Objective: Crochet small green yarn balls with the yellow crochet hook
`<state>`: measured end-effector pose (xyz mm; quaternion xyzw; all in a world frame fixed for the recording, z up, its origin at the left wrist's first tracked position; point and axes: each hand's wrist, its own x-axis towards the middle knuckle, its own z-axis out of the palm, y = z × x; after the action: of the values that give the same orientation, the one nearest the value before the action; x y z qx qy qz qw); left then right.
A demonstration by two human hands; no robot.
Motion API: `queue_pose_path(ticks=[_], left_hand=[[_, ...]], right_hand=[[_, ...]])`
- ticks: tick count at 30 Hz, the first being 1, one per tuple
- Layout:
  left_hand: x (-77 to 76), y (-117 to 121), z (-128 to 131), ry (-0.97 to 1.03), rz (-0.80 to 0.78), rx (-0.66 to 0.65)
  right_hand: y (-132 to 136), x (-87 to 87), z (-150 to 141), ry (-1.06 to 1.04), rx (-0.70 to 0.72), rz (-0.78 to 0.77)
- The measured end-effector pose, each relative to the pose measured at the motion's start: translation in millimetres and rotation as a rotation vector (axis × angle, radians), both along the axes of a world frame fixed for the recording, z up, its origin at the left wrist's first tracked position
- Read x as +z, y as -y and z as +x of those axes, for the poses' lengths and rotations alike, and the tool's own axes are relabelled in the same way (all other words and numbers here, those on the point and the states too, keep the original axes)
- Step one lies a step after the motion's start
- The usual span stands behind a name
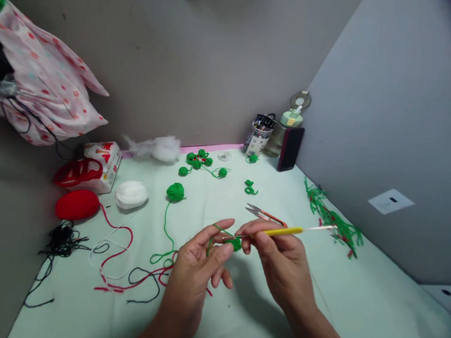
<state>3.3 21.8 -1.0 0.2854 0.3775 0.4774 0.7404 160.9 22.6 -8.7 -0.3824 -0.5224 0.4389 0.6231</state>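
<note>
Between thumb and fingers, my left hand (205,257) pinches a small green crochet piece (236,244), and green yarn loops over its index finger. My right hand (283,258) grips a crochet hook (282,232) by its yellow handle. The hook's metal tip points left and meets the green piece; whether it passes through a stitch is too small to tell. A strand runs from the green yarn ball (175,192) down toward my left hand. Beyond my right hand lie thread snips (267,215) with orange handles.
Red yarn (77,205), white yarn (132,194) and a black yarn tangle (64,240) lie at left. Several small green crocheted balls (196,164) sit at the back. A phone (291,149) leans before a bottle (274,141). Green yarn scraps (335,220) line the right wall.
</note>
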Motion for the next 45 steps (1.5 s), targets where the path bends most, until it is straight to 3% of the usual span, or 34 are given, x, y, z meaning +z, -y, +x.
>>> queue_pose_path(ticks=[5, 10, 13, 18, 23, 25, 27, 30, 33, 36, 38, 41, 45], left_hand=[[4.5, 0, -3, -0.019, 0.004, 0.001], [6.0, 0, -5, -0.057, 0.002, 0.007], [6.2, 1, -6, -0.108, 0.031, 0.025], [10.8, 2, -2, -0.243, 0.056, 0.14], [11.4, 4, 1, -0.201, 0.037, 0.172], [9.7, 4, 2, -0.209, 0.035, 0.177], [8.3, 5, 2, -0.135, 0.016, 0.161], [8.7, 3, 0, 0.103, -0.092, 0.033], [12.0, -1, -5, 0.223, -0.185, -0.054], [14.2, -4, -8, 0.211, -0.139, -0.04], [13.6, -3, -8, 0.166, -0.082, -0.051], [10.0, 0, -4, 0.067, -0.024, -0.016], [4.4, 2, 0, 0.062, -0.021, 0.055]], right_hand=[[-3, 5.6, 0, -0.148, 0.046, -0.076], [-2, 8.3, 2, -0.118, 0.088, -0.064], [4, 5.9, 4, 0.054, 0.017, 0.036], [13, 1.2, 5, 0.376, -0.061, 0.333], [12, 1.9, 5, 0.402, -0.066, 0.349], [11, 2.3, 4, 0.5, -0.079, 0.397], [12, 1.7, 3, 0.666, -0.156, 0.488], [13, 0.5, 3, 0.82, -0.258, 0.585], [12, 1.2, 3, 0.56, -0.227, 0.441], [7, 2.8, 1, 0.159, -0.143, 0.212], [3, 3.6, -1, 0.064, -0.071, 0.141], [3, 3.2, -5, 0.146, -0.064, 0.131], [11, -0.8, -5, 0.46, -0.171, 0.3]])
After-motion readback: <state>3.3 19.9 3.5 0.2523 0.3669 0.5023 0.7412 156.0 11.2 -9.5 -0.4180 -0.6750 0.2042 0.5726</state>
